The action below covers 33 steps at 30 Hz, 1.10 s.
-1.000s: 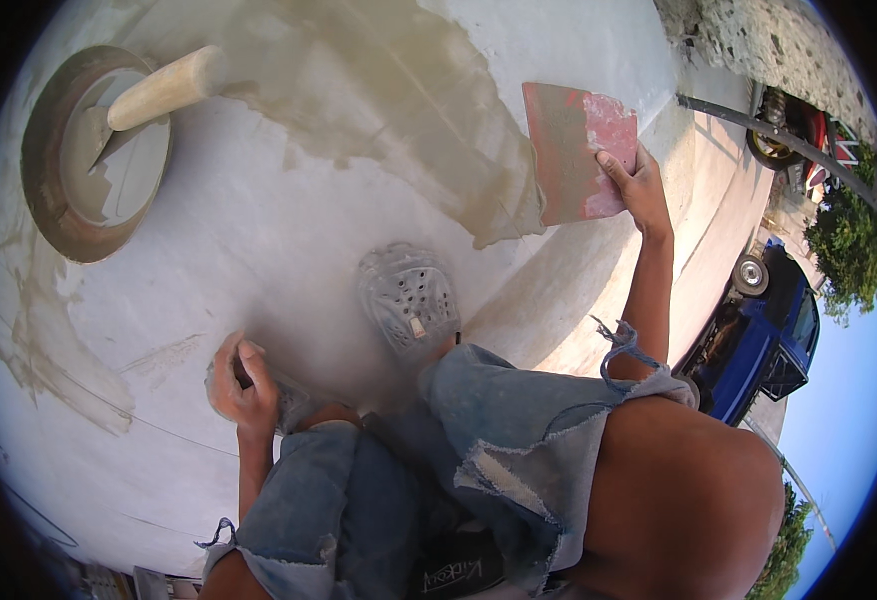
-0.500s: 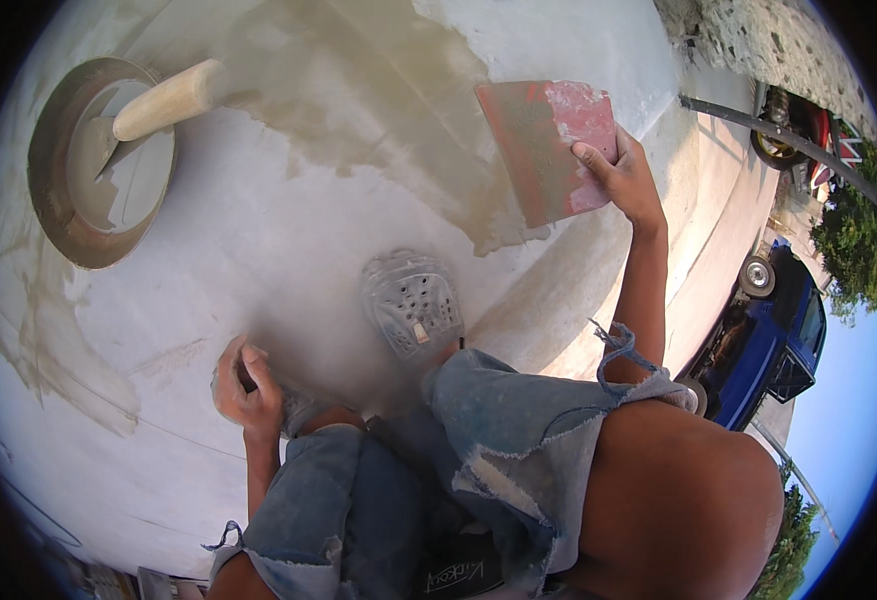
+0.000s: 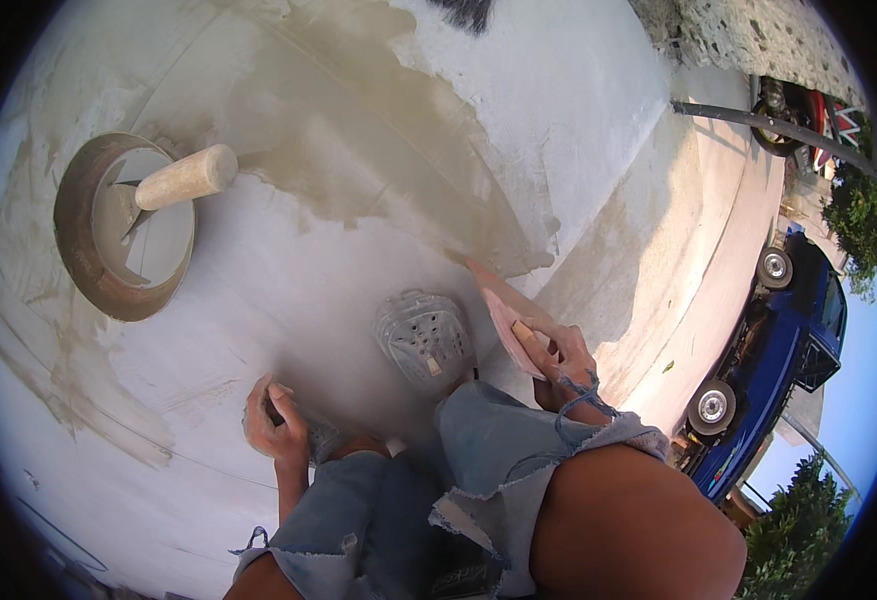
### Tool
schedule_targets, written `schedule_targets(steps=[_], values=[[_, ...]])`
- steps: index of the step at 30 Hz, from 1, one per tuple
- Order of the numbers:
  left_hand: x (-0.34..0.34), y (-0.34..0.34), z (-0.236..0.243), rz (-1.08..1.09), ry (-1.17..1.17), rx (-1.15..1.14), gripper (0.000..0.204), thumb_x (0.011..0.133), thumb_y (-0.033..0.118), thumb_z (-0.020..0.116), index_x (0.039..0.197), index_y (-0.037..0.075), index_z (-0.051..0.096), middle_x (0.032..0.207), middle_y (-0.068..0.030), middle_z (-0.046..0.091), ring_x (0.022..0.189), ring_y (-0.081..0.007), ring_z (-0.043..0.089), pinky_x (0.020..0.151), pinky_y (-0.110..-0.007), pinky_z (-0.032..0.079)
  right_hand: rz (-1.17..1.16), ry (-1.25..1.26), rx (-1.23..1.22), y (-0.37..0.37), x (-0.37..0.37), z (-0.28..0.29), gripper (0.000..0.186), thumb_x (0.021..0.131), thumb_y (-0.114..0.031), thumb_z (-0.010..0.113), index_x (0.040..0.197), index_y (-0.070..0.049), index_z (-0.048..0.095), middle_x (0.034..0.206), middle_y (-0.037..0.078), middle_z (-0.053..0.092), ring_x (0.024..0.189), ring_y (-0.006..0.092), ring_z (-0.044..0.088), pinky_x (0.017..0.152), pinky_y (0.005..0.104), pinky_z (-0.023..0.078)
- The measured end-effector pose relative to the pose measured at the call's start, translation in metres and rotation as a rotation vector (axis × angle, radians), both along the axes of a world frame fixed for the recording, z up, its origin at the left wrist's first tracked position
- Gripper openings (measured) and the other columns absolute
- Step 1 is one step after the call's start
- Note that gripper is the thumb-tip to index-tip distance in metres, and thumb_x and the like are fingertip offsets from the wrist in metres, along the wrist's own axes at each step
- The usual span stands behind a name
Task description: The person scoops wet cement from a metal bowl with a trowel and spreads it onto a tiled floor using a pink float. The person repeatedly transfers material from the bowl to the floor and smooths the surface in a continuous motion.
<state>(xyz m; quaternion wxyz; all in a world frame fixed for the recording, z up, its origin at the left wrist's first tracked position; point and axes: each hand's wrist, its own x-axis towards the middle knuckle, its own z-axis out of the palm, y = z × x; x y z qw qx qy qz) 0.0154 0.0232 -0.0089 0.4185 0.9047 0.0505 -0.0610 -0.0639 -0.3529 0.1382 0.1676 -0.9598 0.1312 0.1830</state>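
My right hand [image 3: 566, 358] is closed round the wooden handle of a flat reddish plastering float [image 3: 499, 312], held tilted nearly edge-on beside my right shoe. Its far tip is close to the edge of a wet grey-brown patch of plaster [image 3: 369, 150] on the pale floor. Down by my left shoe, my left hand [image 3: 279, 418] has its fingers curled toward the thumb; whatever lies inside them, if anything, is hidden. At the far left sits a round metal pan [image 3: 77, 225] with grey mix in it. A trowel with a pale wooden handle [image 3: 187, 178] rests in that pan.
A perforated, dust-covered clog [image 3: 427, 335] is on my right foot. Rough concrete [image 3: 759, 40] borders the upper right, with a dark pole [image 3: 749, 118] below it. Beyond the floor's right side stand a blue vehicle [image 3: 784, 335] and a motorcycle [image 3: 784, 105]. Dark bristles [image 3: 467, 12] show at the top edge.
My right hand has drawn the float back toward my knee and turned it from face-on to nearly edge-on. The left hand keeps its curled shape. The whole view has shifted slightly.
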Motion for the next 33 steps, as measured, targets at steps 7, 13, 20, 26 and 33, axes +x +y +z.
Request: schedule_targets(steps=[7, 13, 20, 26, 33], values=[[-0.007, 0.006, -0.007, -0.027, 0.009, -0.049, 0.023, 0.109, 0.014, 0.061, 0.121, -0.003, 0.070, 0.077, -0.0052, 0.070, 0.063, -0.0108, 0.063, 0.059, -0.026, 0.050, -0.037, -0.224, 0.070, 0.025, 0.004, -0.044, 0.050, 0.088, -0.008, 0.079, 0.135, -0.027, 0.075, 0.132, 0.008, 0.066, 0.110, 0.0313, 0.065, 0.088, 0.0415, 0.058], [-0.003, 0.001, 0.001, 0.014, 0.023, -0.069, 0.021, 0.106, 0.011, 0.063, 0.117, -0.004, 0.071, 0.075, -0.0060, 0.070, 0.061, -0.0140, 0.066, 0.057, -0.028, 0.053, 0.011, -0.209, -0.039, 0.026, 0.068, -0.052, 0.061, 0.087, 0.005, 0.071, 0.139, -0.027, 0.072, 0.128, 0.013, 0.067, 0.115, 0.0368, 0.065, 0.086, 0.0432, 0.060], [-0.003, 0.003, -0.001, 0.053, 0.025, -0.097, 0.020, 0.105, 0.010, 0.064, 0.117, -0.005, 0.071, 0.078, -0.0086, 0.071, 0.063, -0.0142, 0.067, 0.057, -0.028, 0.052, 0.106, -0.164, 0.055, 0.040, 0.070, -0.034, 0.059, 0.090, 0.006, 0.066, 0.142, -0.021, 0.069, 0.130, 0.012, 0.066, 0.116, 0.0373, 0.064, 0.088, 0.0430, 0.060], [-0.007, 0.008, -0.005, 0.042, 0.045, -0.084, 0.020, 0.104, 0.010, 0.065, 0.117, -0.004, 0.073, 0.081, -0.0087, 0.073, 0.068, -0.0164, 0.069, 0.062, -0.030, 0.054, 0.007, -0.299, 0.044, 0.031, 0.133, -0.023, 0.047, 0.096, -0.001, 0.065, 0.142, -0.011, 0.066, 0.126, 0.017, 0.068, 0.113, 0.0383, 0.065, 0.088, 0.0431, 0.059], [-0.008, 0.004, -0.004, 0.072, 0.048, -0.097, 0.019, 0.104, 0.009, 0.064, 0.117, -0.003, 0.073, 0.080, -0.0085, 0.073, 0.068, -0.0173, 0.071, 0.063, -0.031, 0.055, -0.945, -0.399, 0.349, -0.056, 0.052, -0.005, 0.032, 0.107, -0.019, 0.067, 0.130, 0.003, 0.065, 0.114, 0.012, 0.074, 0.101, 0.0176, 0.070, 0.091, 0.0336, 0.056]])
